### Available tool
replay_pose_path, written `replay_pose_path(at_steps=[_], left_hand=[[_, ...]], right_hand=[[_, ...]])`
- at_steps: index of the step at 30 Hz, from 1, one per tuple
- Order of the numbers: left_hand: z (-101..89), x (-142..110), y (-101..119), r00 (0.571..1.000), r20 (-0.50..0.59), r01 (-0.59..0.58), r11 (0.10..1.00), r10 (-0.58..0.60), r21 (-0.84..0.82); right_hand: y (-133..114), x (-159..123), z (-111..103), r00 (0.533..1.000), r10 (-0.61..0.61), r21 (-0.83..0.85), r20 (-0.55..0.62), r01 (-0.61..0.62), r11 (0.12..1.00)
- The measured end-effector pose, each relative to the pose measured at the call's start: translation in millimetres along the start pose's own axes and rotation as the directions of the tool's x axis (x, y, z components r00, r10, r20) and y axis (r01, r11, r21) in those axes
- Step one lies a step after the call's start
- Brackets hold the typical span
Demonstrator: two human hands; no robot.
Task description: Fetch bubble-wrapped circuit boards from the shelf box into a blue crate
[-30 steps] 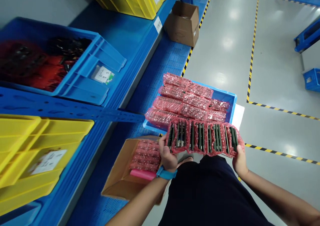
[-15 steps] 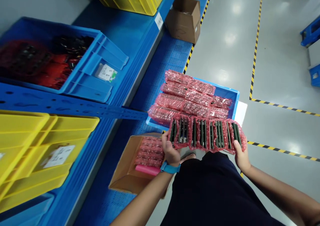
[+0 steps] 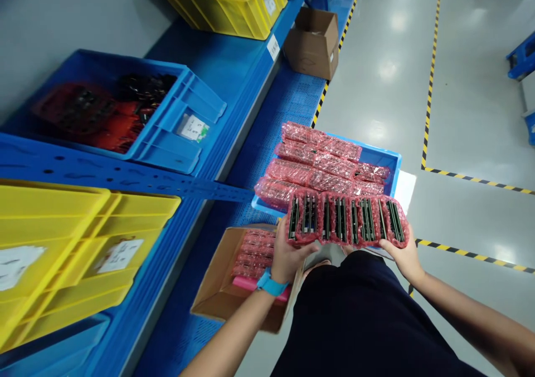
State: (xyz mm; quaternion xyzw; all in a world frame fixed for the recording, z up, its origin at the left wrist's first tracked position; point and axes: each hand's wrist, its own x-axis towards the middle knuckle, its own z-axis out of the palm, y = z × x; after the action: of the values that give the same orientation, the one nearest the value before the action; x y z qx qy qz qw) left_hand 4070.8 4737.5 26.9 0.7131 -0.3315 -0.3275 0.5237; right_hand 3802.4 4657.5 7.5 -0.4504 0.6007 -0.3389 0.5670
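Between my two hands is a row of circuit boards in pink bubble wrap (image 3: 345,221), their dark edges facing up. My left hand (image 3: 288,251) grips the row's left end, thumb along the near side. At the right end my right hand (image 3: 403,254) is closed on the wrap, thumb in front. Just beyond the row, a blue bin (image 3: 380,157) holds several more pink bubble-wrapped bundles (image 3: 317,162), stacked in rows. The held row overlaps the bin's near side in view; I cannot tell whether they touch.
A cardboard box (image 3: 213,288) with pink-wrapped bundles stands at lower left. Along the left runs a blue shelf (image 3: 234,115) carrying a blue bin (image 3: 167,115) and yellow bins (image 3: 137,254). Another cardboard box (image 3: 311,45) sits farther off. Black-and-yellow tape (image 3: 460,177) marks the grey floor.
The view has shifted slightly. My left thumb has moved from the row's end to its near side, and my right thumb has come off the top toward the near edge. Both hands still hold the row.
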Motion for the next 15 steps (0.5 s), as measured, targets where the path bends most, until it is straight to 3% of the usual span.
replay_pose_path(at_steps=[2, 6, 10, 15], left_hand=[[-0.8, -0.6, 6.4, 0.997, 0.077, 0.015, 0.998, -0.02, 0.065], [-1.5, 0.3, 23.2, 0.988, 0.123, 0.076, 0.983, -0.097, 0.168], [-1.9, 3.9, 40.2, 0.959, 0.21, 0.167, 0.98, -0.188, 0.111], [4.7, 4.2, 47.0, 0.958, 0.157, 0.236, 0.971, -0.24, 0.048]], right_hand=[[-2.6, -1.4, 1.5, 0.999, 0.012, -0.055, -0.033, -0.014, 0.998], [-7.6, -3.3, 3.9, 0.999, 0.029, -0.097, -0.041, -0.033, 0.995], [-8.6, -3.1, 4.5, 0.999, 0.024, -0.099, -0.037, -0.028, 0.995], [-3.2, -0.9, 2.4, 1.0, -0.01, -0.105, -0.014, 0.008, 0.994]])
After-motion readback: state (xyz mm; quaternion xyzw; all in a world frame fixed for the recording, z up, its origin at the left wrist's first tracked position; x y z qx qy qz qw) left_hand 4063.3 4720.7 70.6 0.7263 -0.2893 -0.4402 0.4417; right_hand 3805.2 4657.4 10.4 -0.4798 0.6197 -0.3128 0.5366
